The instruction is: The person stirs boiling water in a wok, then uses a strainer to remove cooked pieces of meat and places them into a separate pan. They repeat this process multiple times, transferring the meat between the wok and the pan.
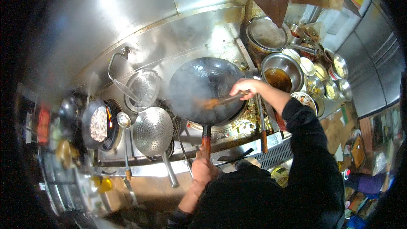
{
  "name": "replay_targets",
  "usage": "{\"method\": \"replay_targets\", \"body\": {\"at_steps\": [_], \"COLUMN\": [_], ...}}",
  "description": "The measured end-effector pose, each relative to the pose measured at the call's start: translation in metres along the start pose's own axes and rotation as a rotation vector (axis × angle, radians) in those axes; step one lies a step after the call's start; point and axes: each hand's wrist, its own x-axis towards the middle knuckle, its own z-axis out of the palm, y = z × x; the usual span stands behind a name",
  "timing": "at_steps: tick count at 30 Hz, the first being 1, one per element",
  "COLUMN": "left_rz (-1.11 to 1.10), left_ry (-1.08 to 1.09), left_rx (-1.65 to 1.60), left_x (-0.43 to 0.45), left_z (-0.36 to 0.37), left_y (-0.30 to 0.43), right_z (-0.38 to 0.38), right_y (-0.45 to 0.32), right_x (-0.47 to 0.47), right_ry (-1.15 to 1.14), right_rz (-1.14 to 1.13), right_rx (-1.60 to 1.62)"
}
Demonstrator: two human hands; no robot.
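My left hand [202,168] is closed round the wooden handle [206,144] of a large dark wok [203,73]. Over the wok's right side, my right hand [246,88] grips a brush-like tool [227,99], blurred, with its orange-brown end low inside the wok. Steam or smoke hides part of the wok's inner left side. A perforated metal strainer [153,132] lies left of the wok, its handle pointing towards me. To the right, a long wood-handled utensil [263,133] rests across the stove beside scattered food scraps [249,122].
At left, a smaller wok [90,124] of pale food tilts beside a flame [109,117]; a metal ladle [124,120] lies nearby. A bent faucet [111,66] reaches over a round mesh strainer [144,86]. A steel bowl [297,70] of brown liquid and several ingredient bowls stand at right.
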Motion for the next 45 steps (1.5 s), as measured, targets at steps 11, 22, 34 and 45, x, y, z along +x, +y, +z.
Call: {"method": "replay_targets", "body": {"at_steps": [11,22,34,45], "left_rz": [0.044,-0.079,0.020,-0.493], "left_ry": [-0.111,-0.086,-0.303,-0.675], "left_rx": [0.156,0.150,-0.442,-0.999], "left_x": [0.005,0.008,0.058,0.110], "left_z": [-0.016,0.006,-0.003,-0.113], "left_y": [0.004,-0.007,-0.052,-0.058], "right_z": [-0.059,-0.009,-0.023,0.068], "right_y": [-0.046,-0.008,-0.029,-0.144], "right_x": [0.013,-0.056,-0.074,-0.130], "right_ry": [0.602,-0.119,1.142,1.169], "right_rz": [-0.302,-0.010,-0.471,-0.944], "right_rx": [-0.281,-0.250,-0.886,-0.617]}}
